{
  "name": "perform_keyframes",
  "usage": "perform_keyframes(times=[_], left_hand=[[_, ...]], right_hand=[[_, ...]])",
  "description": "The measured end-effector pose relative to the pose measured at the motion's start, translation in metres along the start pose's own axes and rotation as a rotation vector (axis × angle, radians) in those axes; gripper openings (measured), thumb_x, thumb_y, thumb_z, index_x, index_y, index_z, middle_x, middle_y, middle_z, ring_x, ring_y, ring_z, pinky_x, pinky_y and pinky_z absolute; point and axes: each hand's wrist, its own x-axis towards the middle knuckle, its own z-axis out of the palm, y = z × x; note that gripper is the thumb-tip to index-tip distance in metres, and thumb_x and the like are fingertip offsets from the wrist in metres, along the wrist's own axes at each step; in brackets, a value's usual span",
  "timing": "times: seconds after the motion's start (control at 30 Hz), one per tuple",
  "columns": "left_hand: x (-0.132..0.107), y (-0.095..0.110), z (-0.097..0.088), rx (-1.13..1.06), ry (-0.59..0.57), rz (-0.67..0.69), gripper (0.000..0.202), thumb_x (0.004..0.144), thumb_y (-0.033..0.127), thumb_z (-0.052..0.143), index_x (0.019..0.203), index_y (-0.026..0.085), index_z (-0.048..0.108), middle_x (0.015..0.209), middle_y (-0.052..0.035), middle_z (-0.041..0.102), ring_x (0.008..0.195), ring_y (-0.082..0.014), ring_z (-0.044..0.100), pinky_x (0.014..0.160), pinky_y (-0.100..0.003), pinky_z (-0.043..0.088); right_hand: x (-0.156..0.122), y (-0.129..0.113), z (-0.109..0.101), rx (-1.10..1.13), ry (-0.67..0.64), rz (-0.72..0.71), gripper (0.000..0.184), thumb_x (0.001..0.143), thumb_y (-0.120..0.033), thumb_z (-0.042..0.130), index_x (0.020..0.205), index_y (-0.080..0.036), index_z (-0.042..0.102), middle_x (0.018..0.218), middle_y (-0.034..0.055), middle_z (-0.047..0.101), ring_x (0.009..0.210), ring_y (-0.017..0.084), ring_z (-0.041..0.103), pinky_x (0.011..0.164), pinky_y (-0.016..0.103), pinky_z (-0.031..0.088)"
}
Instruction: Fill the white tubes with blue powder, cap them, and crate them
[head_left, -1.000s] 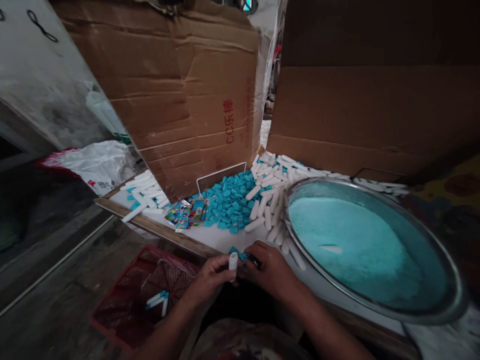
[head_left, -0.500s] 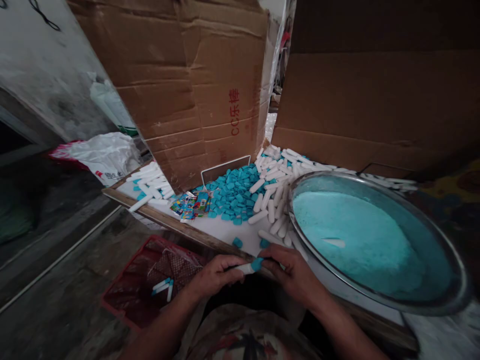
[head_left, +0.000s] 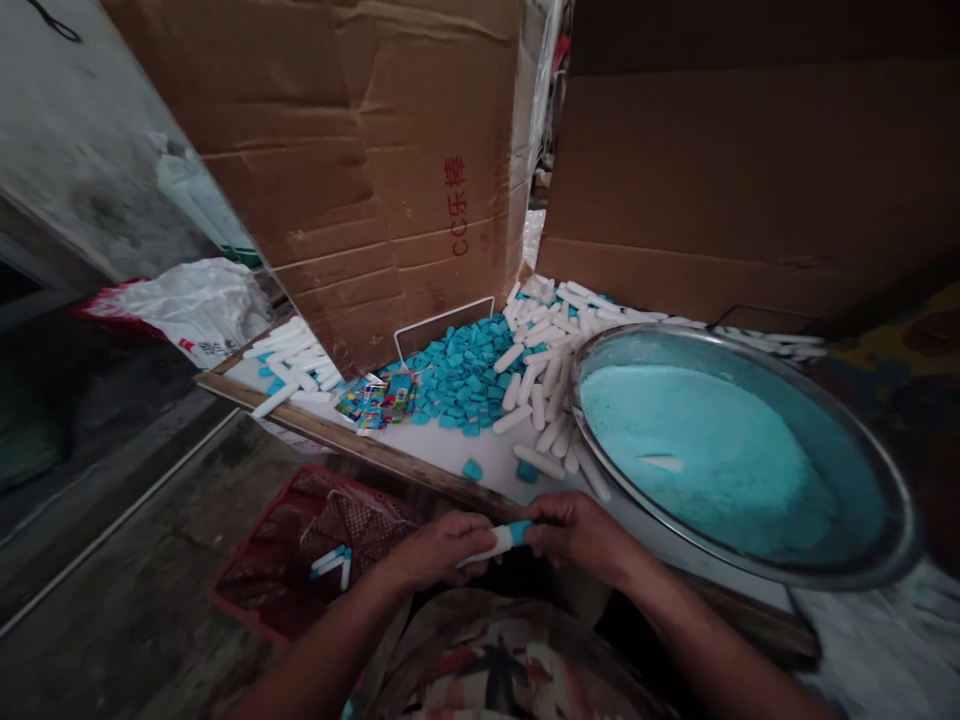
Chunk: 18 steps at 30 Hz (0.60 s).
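Close to my body, my left hand (head_left: 450, 548) is wrapped round a white plastic tube (head_left: 489, 546). A blue cap (head_left: 518, 531) sits on the tube's right end, pinched by the fingers of my right hand (head_left: 574, 535). How far the cap is pushed on I cannot tell. Just beyond my hands, two loose blue caps lie on the white tabletop (head_left: 442, 458). Behind them spreads a heap of blue caps (head_left: 469, 365), with a pile of white tubes (head_left: 551, 350) to its right.
A large metal basin (head_left: 896, 500) of pale blue powder (head_left: 697, 440) stands at the right, with a white piece lying in it. A red plastic basket (head_left: 255, 530) below left holds several capped tubes. Colourful packets (head_left: 375, 402) lie by the caps. Cardboard sheets (head_left: 322, 180) stand behind.
My right fingers have shifted slightly on the blue cap, and the tube shows a little more between my hands. The whole view has moved a little.
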Motion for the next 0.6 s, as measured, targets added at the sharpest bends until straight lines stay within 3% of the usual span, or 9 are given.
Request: perform_keyframes(times=[0.17, 0.33, 0.5, 0.6], left_hand=[[0.001, 0.008, 0.001, 0.173, 0.02, -0.038, 0.05, 0.062, 0.065, 0.058, 0.064, 0.017, 0.047, 0.046, 0.0091, 0.034, 0.038, -0.0044, 0.027, 0.037, -0.018, 0.017], [0.004, 0.013, 0.004, 0.308, 0.06, -0.023, 0.048, 0.065, 0.064, 0.054, 0.06, 0.018, 0.044, 0.046, 0.0081, 0.035, 0.039, -0.0057, 0.03, 0.038, -0.02, 0.018], [0.009, 0.0, 0.006, 0.214, 0.082, -0.005, 0.048, 0.064, 0.064, 0.055, 0.058, 0.018, 0.044, 0.044, 0.0084, 0.034, 0.036, -0.0049, 0.028, 0.036, -0.02, 0.016], [0.007, -0.009, 0.0, 0.125, 0.096, 0.029, 0.05, 0.068, 0.066, 0.049, 0.065, 0.017, 0.048, 0.042, 0.0089, 0.034, 0.035, -0.0043, 0.025, 0.035, -0.02, 0.014]], right_hand=[[-0.003, -0.001, 0.005, -0.123, 0.033, 0.024, 0.009, 0.061, -0.013, 0.053, 0.054, -0.017, 0.057, 0.041, -0.0077, 0.044, 0.037, 0.006, 0.034, 0.038, 0.018, 0.024], [0.001, 0.004, 0.009, -0.299, 0.159, -0.112, 0.014, 0.057, -0.006, 0.049, 0.048, -0.017, 0.054, 0.044, -0.0069, 0.043, 0.048, 0.008, 0.039, 0.045, 0.019, 0.025], [0.005, 0.013, 0.018, -0.217, 0.169, -0.078, 0.016, 0.057, -0.004, 0.048, 0.048, -0.016, 0.05, 0.044, -0.0072, 0.042, 0.047, 0.008, 0.039, 0.047, 0.019, 0.028], [0.009, 0.009, 0.017, -0.212, 0.122, -0.116, 0.015, 0.064, -0.007, 0.048, 0.056, -0.016, 0.056, 0.047, -0.006, 0.047, 0.048, 0.009, 0.043, 0.047, 0.019, 0.032]])
